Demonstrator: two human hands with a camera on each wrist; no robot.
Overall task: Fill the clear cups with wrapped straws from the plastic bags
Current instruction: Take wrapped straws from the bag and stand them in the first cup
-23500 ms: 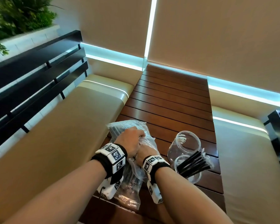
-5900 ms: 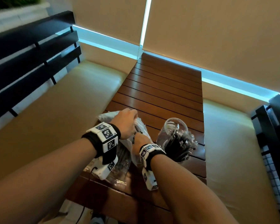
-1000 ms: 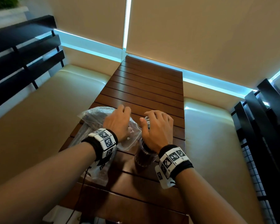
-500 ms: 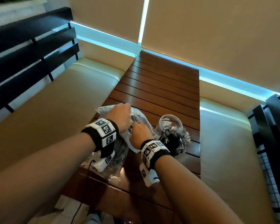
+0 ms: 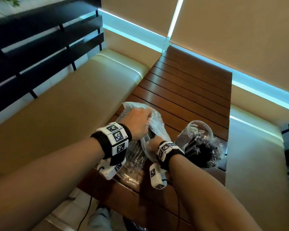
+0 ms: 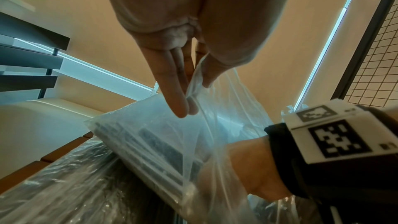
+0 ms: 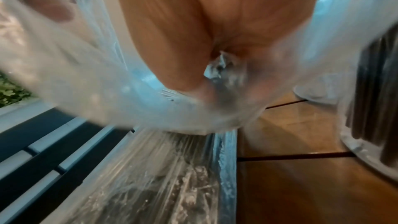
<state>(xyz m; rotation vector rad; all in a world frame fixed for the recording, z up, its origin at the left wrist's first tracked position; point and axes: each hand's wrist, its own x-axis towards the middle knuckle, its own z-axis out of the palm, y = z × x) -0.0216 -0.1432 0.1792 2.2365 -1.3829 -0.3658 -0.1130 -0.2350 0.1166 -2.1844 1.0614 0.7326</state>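
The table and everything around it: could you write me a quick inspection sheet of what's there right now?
Surface: slatted wooden table, far half bare.
Job's things: upper bag of straws lies on a second bag; front cup packed with dark wrapped straws; rear cup behind it, contents unclear.
Clutter: nothing seen.
Hands: left hand pinches the upper bag's film; right hand is inside that bag, its grip closed on a wrapped bundle.
Cables: thin black leads hang from the wrist cameras.
Surroundings: beige benches on both sides, black slat rail on the left, lit wall panels.
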